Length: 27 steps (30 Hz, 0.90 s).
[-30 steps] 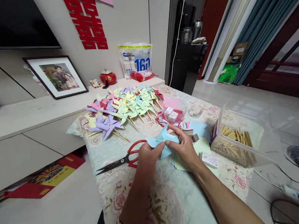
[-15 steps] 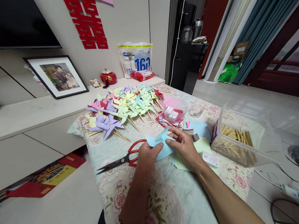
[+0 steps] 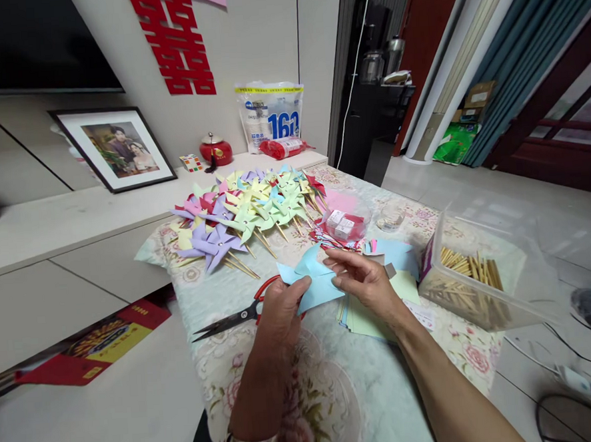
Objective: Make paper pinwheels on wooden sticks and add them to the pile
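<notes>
Paper occupies both hands: the left hand [image 3: 279,308] pinches the near-left edge of a light blue paper piece [image 3: 313,281] between thumb and fingers, and the right hand [image 3: 369,284] pinches its folded flaps on the right. The piece is held just above the table [image 3: 336,392]. It looks very light, thin and floppy, and easy to crease or tear, so edges and corners seem the safest hold. Red-handled scissors [image 3: 234,317] lie just to the left, a stack of coloured sheets [image 3: 364,318] lies under the right hand, and paper pinwheels [image 3: 245,214] and a clear box of sticks [image 3: 472,278] sit farther off.
</notes>
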Each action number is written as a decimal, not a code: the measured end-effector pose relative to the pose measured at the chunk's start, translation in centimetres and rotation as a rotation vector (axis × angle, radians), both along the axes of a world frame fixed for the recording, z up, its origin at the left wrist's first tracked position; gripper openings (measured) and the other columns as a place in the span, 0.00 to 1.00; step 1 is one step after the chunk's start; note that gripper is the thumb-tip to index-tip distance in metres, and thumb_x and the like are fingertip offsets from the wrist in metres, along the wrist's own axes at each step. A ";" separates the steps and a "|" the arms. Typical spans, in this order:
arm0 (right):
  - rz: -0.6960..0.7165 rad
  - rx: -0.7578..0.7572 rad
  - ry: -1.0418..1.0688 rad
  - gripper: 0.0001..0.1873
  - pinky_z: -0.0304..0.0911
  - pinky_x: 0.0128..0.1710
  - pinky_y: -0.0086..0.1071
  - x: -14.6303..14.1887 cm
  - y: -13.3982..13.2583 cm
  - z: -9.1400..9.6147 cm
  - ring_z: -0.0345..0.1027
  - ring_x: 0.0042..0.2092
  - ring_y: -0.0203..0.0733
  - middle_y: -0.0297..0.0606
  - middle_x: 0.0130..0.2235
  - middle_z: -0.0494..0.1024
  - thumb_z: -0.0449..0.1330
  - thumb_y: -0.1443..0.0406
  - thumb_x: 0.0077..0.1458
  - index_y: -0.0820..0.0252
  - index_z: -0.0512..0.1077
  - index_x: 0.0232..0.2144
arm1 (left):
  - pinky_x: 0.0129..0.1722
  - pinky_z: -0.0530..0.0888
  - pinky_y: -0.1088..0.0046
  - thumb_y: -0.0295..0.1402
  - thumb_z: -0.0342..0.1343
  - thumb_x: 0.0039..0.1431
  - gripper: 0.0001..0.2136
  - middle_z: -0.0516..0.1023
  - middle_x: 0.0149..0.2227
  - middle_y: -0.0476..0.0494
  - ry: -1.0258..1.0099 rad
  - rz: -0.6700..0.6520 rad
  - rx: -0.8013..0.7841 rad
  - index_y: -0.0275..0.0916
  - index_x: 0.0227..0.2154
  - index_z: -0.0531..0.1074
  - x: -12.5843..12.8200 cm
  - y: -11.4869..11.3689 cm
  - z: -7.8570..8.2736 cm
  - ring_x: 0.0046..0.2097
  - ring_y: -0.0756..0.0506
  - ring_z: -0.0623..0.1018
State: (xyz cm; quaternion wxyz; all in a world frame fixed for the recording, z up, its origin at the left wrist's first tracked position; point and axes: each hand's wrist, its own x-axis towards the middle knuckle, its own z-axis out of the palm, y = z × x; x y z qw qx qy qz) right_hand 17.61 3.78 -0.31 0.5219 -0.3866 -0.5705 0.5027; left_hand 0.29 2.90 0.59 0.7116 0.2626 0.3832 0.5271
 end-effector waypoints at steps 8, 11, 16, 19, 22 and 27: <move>0.101 0.277 -0.339 0.12 0.51 0.66 0.50 0.5 -0.5 0.8 0.55 0.67 0.52 0.35 0.66 0.64 0.62 0.63 0.61 0.43 0.81 0.45 | 0.23 0.67 0.77 0.34 0.71 0.39 0.12 0.77 0.23 0.53 -0.019 0.005 -0.035 0.39 0.27 0.76 -0.4 0.1 -0.2 0.23 0.51 0.71; 0.136 0.308 -0.418 0.12 0.52 0.65 0.51 0.7 -0.5 0.7 0.56 0.66 0.52 0.36 0.67 0.61 0.60 0.62 0.63 0.44 0.81 0.45 | 0.29 0.71 0.74 0.35 0.70 0.41 0.12 0.80 0.26 0.49 0.017 -0.027 0.010 0.38 0.28 0.77 -0.3 0.1 -0.3 0.26 0.48 0.76; 0.143 0.360 -0.553 0.13 0.50 0.65 0.51 0.9 -0.2 0.1 0.57 0.65 0.51 0.40 0.64 0.64 0.58 0.66 0.63 0.47 0.82 0.43 | 0.38 0.75 0.69 0.34 0.68 0.43 0.15 0.83 0.31 0.43 0.103 -0.044 0.087 0.33 0.35 0.79 -0.1 0.3 -1.0 0.34 0.42 0.80; 0.171 0.347 -0.595 0.13 0.53 0.63 0.49 1.1 -0.2 0.0 0.59 0.63 0.51 0.42 0.63 0.63 0.58 0.66 0.63 0.49 0.82 0.42 | 0.39 0.75 0.68 0.34 0.67 0.44 0.16 0.83 0.31 0.43 0.168 -0.037 0.112 0.32 0.37 0.79 -0.2 0.5 -1.6 0.34 0.42 0.79; 0.212 0.328 -0.599 0.11 0.54 0.62 0.47 1.2 -0.2 0.2 0.60 0.62 0.51 0.44 0.61 0.65 0.59 0.64 0.63 0.50 0.82 0.43 | 0.36 0.74 0.69 0.35 0.67 0.42 0.15 0.81 0.29 0.44 0.280 -0.002 0.102 0.32 0.34 0.78 -0.2 0.7 -2.1 0.31 0.44 0.78; 0.222 0.255 -0.530 0.10 0.52 0.63 0.42 0.9 -0.1 0.4 0.61 0.62 0.48 0.43 0.60 0.67 0.60 0.61 0.63 0.52 0.81 0.42 | 0.31 0.72 0.72 0.36 0.66 0.41 0.15 0.79 0.26 0.46 0.340 0.037 0.098 0.32 0.33 0.78 -0.2 0.7 -2.3 0.28 0.46 0.76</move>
